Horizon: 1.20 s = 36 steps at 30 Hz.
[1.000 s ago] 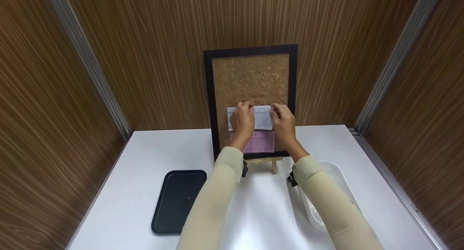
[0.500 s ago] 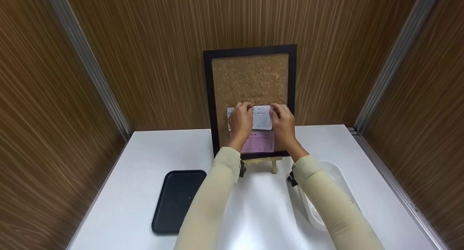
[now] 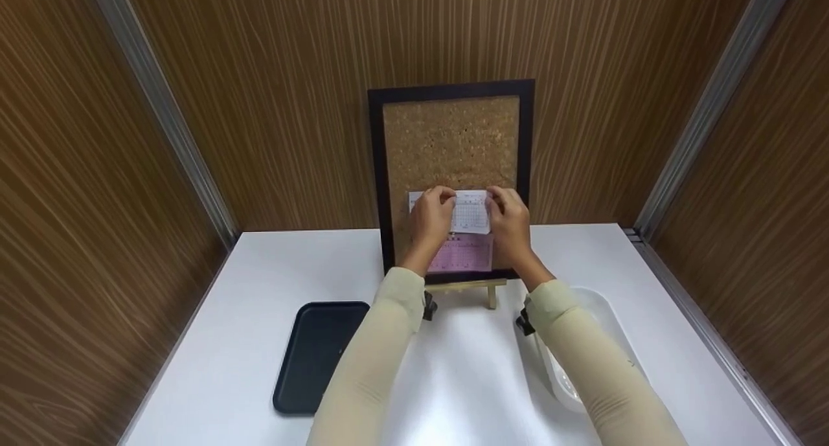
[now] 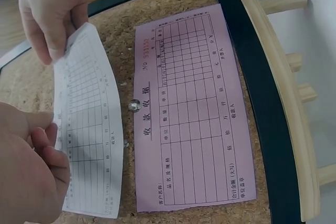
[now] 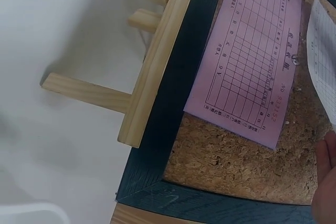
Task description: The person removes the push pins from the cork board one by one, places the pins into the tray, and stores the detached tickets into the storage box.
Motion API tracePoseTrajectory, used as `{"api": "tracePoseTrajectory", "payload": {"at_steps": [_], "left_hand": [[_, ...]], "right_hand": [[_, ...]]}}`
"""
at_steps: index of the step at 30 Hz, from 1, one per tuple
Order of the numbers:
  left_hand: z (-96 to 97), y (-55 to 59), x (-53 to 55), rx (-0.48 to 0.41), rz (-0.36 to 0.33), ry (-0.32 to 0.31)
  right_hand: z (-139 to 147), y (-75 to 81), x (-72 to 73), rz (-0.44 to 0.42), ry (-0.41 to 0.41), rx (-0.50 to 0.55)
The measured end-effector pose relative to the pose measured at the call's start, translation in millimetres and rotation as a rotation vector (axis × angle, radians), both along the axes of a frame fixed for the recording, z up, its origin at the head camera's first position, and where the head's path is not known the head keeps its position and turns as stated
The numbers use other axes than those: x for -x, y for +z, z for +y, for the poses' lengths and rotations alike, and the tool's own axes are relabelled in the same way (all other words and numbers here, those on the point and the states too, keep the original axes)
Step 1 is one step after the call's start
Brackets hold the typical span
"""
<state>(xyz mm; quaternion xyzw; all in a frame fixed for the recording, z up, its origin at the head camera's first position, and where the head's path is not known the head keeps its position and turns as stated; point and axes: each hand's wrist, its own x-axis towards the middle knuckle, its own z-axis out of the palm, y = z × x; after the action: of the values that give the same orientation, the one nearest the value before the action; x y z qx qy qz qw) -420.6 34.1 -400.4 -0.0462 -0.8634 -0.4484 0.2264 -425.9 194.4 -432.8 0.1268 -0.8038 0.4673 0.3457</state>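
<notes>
A framed cork board (image 3: 453, 142) leans upright on a small wooden easel. My left hand (image 3: 432, 219) pinches the top edge of a white receipt slip (image 3: 471, 211) near its middle, covering its left part in the head view. At the slip's top right corner, my right hand (image 3: 509, 219) holds the paper between thumb and fingers. The slip's lower edge curves off the cork in the left wrist view. Just below lies a pink receipt slip (image 4: 191, 108) flat on the board, with a clear push pin (image 4: 135, 105) at the middle of its top edge.
The easel's wooden ledge (image 3: 469, 284) supports the frame on the white table (image 3: 298, 258). A black tray (image 3: 317, 362) lies to the left. Under the right forearm stands a white plastic container (image 3: 596, 303) with small clear items in it.
Both hands stay at the white slip's top edge. My left wrist has shifted slightly left and down, and the head view has moved a little.
</notes>
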Motion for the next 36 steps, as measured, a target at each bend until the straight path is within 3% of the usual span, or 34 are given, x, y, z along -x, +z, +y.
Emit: {"api": "tracePoseTrajectory", "payload": {"at_steps": [9, 16, 23, 28, 36], "left_hand": [[-8.6, -2.6, -9.4, -0.183, 0.023, -0.098], [-20.5, -5.6, -28.1, -0.285, 0.045, -0.175], [-39.4, -9.4, -49.2, -0.229, 0.090, -0.090], [-52.6, -14.3, -64.4, -0.295, 0.106, -0.124], [-70.6, -29.3, -89.7, -0.286, 0.111, -0.121]], "right_hand": [[5, -2.0, -3.9, 0.056, -0.006, -0.007], [13, -8.5, -12.0, 0.085, -0.011, 0.034], [18, -7.9, -32.2, 0.100, 0.013, 0.056], [26, -5.4, -49.6, 0.107, 0.038, 0.080], [33, -10.1, -84.0, 0.096, 0.004, 0.123]]}}
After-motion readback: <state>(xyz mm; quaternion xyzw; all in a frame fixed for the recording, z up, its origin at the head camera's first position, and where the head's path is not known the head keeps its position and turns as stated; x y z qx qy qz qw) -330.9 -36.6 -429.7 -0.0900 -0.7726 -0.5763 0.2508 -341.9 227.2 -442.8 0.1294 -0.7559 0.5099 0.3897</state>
